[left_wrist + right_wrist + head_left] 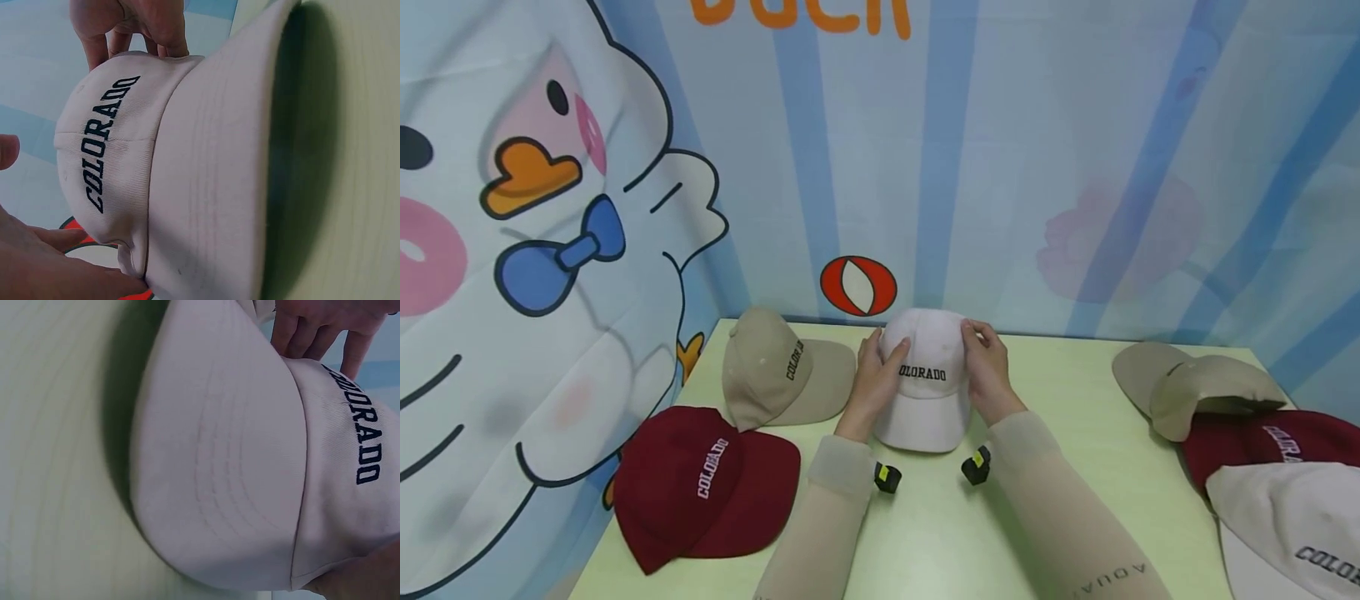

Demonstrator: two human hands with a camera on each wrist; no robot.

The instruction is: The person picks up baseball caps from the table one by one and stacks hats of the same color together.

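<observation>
A white baseball cap [922, 421] with dark COLORADO lettering stands between the two hands near the table's back edge, its brim toward the person. My left hand [874, 379] holds the cap's left side, its thumb raised by the lettering. On the opposite side my right hand [988, 371] grips the crown, thumb and fingers near its upper edge. In the left wrist view the brim [212, 150] casts a dark shadow on the table. The right wrist view shows the brim's stitched top, and the left hand's fingers [312, 334] against the cap's far side.
At left lie a beige cap [760, 367] and a dark red cap [677, 475]. At right another beige cap [1217, 387], a dark red cap [1307, 433] and a white cap [1285, 508] overlap. A printed cloth [1000, 167] hangs behind the pale table [925, 533].
</observation>
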